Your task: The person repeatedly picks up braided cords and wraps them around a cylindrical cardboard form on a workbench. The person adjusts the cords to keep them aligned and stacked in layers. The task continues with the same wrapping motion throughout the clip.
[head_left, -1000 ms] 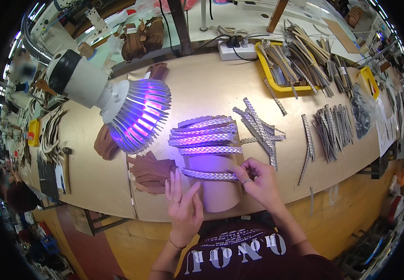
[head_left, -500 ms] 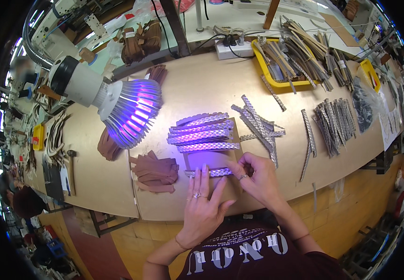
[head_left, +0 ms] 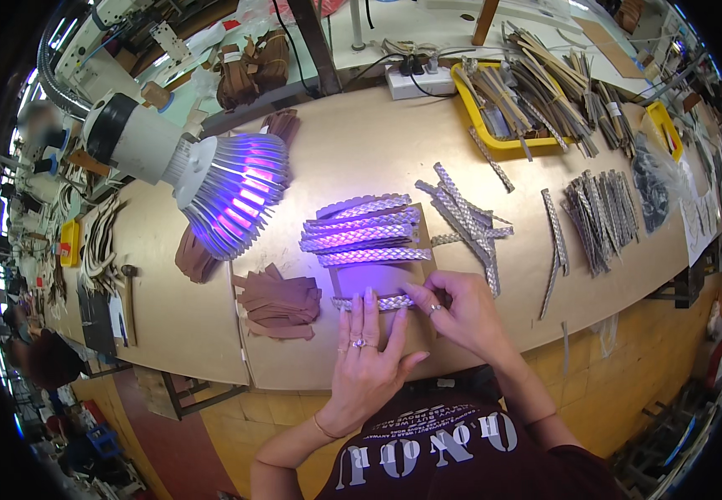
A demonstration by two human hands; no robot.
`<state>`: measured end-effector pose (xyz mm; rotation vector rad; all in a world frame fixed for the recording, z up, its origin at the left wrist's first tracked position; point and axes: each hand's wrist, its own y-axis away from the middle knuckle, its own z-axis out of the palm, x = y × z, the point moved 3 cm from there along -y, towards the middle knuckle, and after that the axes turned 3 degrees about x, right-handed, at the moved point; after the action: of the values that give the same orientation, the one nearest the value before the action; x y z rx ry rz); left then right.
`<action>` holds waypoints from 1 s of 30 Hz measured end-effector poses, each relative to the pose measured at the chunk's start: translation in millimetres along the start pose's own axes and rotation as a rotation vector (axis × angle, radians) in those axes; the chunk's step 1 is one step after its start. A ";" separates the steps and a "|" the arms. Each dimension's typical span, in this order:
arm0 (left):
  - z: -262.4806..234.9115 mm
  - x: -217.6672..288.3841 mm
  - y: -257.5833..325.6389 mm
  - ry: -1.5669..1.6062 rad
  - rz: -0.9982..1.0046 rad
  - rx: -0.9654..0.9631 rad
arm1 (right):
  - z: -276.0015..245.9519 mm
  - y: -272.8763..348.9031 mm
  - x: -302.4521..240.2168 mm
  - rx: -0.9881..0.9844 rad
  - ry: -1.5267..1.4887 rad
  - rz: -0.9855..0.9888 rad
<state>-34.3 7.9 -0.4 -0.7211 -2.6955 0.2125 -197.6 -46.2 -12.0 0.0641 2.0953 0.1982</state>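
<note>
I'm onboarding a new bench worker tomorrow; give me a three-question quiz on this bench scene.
1. True or false: the left hand lies flat, fingers on the silvery braided strip.
2. What does the right hand do? A) pinch the strip's end B) lift the wooden-handled hammer C) grip the white finned lamp with violet light
3. Fill in: the stack of brown leather pieces lies to the ___ of the left hand.

Key: 1 true; 2 A; 3 left.
</note>
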 end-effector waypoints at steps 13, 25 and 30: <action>-0.8 6.1 -5.3 -0.121 0.018 -0.005 | -9.5 0.9 -11.9 -0.015 -0.076 -0.128; -3.1 4.3 -6.5 -0.066 -0.009 -0.050 | 5.0 4.4 7.1 0.044 -0.173 -0.094; -3.1 4.2 -6.2 -0.051 -0.013 -0.056 | 7.2 4.4 9.6 0.042 -0.171 -0.063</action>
<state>-39.4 4.9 5.0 -0.7236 -2.7632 0.1552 -196.5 -39.8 -23.0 0.0392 1.9286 0.1069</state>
